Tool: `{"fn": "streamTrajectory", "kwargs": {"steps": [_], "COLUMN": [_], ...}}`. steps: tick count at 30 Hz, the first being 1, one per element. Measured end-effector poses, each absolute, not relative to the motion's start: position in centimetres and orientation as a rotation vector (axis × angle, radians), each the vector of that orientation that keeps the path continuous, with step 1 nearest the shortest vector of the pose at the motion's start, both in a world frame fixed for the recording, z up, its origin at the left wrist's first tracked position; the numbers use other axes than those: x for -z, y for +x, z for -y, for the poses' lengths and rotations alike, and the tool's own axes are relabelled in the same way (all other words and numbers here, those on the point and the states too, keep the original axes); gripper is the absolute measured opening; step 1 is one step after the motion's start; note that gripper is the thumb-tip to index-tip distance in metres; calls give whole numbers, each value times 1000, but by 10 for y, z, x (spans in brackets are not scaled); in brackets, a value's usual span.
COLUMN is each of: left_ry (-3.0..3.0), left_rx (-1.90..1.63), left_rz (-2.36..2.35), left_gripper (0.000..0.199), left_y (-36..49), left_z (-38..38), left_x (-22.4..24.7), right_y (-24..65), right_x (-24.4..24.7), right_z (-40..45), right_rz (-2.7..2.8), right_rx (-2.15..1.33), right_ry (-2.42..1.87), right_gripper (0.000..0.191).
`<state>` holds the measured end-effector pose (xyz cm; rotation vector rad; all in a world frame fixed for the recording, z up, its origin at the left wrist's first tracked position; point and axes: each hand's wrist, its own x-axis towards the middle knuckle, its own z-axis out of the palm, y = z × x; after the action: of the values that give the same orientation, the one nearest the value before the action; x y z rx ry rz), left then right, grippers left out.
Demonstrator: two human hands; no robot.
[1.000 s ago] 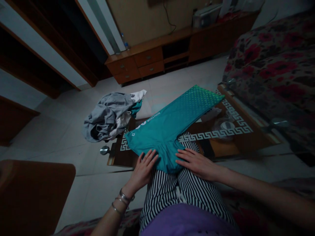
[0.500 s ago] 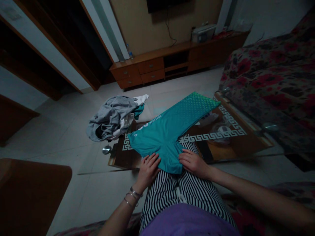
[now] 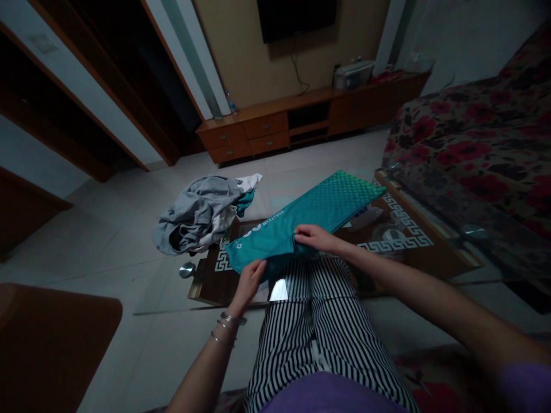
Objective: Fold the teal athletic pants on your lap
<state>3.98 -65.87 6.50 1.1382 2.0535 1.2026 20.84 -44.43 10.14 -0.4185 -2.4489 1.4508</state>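
A teal garment (image 3: 301, 212) with white lettering and a green patterned end lies across the glass table (image 3: 206, 281). Its near part is lifted and folded over toward the far side. My left hand (image 3: 251, 281) pinches the near edge at the left. Farther right, my right hand (image 3: 310, 236) has its fingers closed on the same cloth near the middle. A heap of grey, white and teal clothes (image 3: 202, 206) lies at the table's far left.
A wooden TV cabinet (image 3: 267, 123) stands by the far wall under a dark television (image 3: 297, 20). At right is a floral sofa (image 3: 465, 149), at lower left a brown wooden piece (image 3: 55, 338). Plastic items show at the table's right.
Both hands have gone from lying on the garment's near part to gripping it. That part has moved up and away from my lap, folding over and uncovering the striped trousers.
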Motion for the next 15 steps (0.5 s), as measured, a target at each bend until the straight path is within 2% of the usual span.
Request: {"fn": "streamTrajectory", "kwargs": {"steps": [4,7,9,12,13,15], "left_ry": [704,574,645,760,802,903], "left_rx": [-1311,-1246,-1181,-1111,-1077,-957], "left_rz": [-1953,-1897,-1935,-2016,-2069,-2227], "left_gripper": [62,64,62,77,79,70], "left_y": [25,21,21,23,25,27], "left_z": [648,652,657,662,663,663], "left_x": [-68,-67,-66,-62,-59,-55], "right_y": [182,193,205,217,219,219], "right_x": [-94,-77,-67,-55,-52,-47], "right_z": [413,408,411,418,421,426], "right_rz": [2136,1924,1887,2058,2157,2353], "right_rx": [-1998,-2159,-2127,-1883,-1767,-1510], "right_ry": [-942,-1139,-1148,-1101,-1074,-1047], "right_gripper": [39,44,43,38,41,53]}}
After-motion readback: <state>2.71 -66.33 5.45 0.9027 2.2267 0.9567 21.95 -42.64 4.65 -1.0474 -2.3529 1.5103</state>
